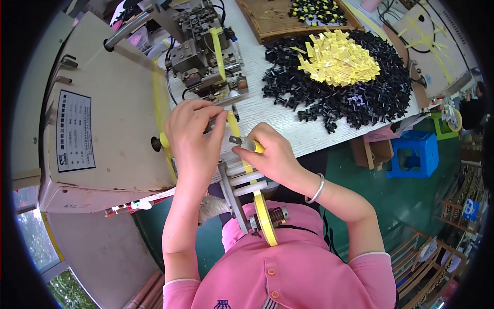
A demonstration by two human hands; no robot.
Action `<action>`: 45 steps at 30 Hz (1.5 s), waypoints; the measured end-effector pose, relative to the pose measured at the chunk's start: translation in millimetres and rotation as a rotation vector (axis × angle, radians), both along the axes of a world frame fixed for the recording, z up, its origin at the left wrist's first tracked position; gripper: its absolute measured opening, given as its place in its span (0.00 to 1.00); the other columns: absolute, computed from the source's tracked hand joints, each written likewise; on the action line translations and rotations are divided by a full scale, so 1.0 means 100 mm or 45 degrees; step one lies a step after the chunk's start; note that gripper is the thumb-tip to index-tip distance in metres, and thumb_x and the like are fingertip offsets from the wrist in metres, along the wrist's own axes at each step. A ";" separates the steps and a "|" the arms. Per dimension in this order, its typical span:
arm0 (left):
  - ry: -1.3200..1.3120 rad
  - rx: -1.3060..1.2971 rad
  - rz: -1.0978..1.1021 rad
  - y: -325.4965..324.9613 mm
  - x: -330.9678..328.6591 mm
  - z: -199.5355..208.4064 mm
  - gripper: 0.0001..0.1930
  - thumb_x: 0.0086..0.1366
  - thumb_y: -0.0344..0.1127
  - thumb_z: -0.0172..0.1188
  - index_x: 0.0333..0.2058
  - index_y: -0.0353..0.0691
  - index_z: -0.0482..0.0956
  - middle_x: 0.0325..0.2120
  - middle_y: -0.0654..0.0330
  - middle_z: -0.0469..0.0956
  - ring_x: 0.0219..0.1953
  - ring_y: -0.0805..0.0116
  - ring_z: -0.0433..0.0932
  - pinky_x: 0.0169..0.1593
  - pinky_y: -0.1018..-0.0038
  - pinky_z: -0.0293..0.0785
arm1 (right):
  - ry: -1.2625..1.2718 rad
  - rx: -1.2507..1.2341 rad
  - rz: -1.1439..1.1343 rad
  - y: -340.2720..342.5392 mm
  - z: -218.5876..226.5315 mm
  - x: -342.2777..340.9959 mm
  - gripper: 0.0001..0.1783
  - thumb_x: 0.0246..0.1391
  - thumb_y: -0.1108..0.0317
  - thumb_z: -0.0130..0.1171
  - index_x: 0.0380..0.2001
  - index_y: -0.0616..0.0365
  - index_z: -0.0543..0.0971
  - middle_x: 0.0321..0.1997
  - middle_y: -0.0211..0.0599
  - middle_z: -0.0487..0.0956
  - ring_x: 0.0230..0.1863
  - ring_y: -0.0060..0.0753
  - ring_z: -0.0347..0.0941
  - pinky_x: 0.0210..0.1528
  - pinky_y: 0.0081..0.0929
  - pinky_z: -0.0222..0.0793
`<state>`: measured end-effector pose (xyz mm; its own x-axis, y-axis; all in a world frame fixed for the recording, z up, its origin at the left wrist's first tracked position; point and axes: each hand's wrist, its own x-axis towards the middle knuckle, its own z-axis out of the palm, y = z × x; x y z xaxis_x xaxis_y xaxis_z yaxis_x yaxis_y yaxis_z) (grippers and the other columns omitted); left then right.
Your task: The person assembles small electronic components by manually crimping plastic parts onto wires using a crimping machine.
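A narrow yellow strip [233,125] runs from a reel [263,219] at my waist, past white rollers [249,188], towards the metal machine [203,62] on the table. My left hand [193,134] is closed, its thumb and forefinger pinched at the strip's edge just in front of the machine. My right hand [274,154] grips a small cutter knife [253,145] with a yellow body. The knife's short grey blade points left, close beside the strip. Behind the strip, near the left fingertips, lies a small black part [235,112]. My left fingers hide part of their grip.
A heap of black plastic parts [360,105] with yellow pieces [339,57] on top covers the table's right. Behind it stands a wooden tray [267,23] of parts. A beige machine housing [113,129] flanks my left. A blue stool [414,154] stands on the green floor.
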<state>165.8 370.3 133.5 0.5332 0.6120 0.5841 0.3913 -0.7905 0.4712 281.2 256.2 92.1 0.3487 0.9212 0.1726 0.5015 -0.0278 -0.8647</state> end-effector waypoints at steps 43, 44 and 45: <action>-0.029 -0.416 -0.453 -0.38 0.25 0.27 0.10 0.55 0.27 0.61 0.37 0.33 0.77 0.27 0.54 0.75 0.28 0.56 0.75 0.29 0.68 0.71 | -0.295 -0.190 0.371 -0.45 0.72 1.04 0.07 0.43 0.73 0.63 0.26 0.63 0.76 0.23 0.39 0.73 0.26 0.40 0.70 0.29 0.31 0.64; -0.026 -0.413 -0.447 -0.35 0.25 0.32 0.10 0.55 0.27 0.61 0.37 0.33 0.77 0.27 0.54 0.75 0.28 0.56 0.75 0.29 0.68 0.71 | -0.298 -0.118 0.467 -0.41 0.73 1.02 0.07 0.42 0.74 0.63 0.27 0.63 0.77 0.23 0.38 0.73 0.26 0.39 0.70 0.28 0.30 0.64; 0.127 -0.540 -0.506 -0.32 0.24 0.37 0.10 0.56 0.28 0.61 0.37 0.33 0.77 0.26 0.54 0.74 0.26 0.59 0.74 0.29 0.70 0.70 | -0.265 -0.143 0.483 -0.38 0.76 0.98 0.08 0.40 0.74 0.63 0.27 0.63 0.77 0.23 0.37 0.73 0.26 0.38 0.70 0.29 0.30 0.64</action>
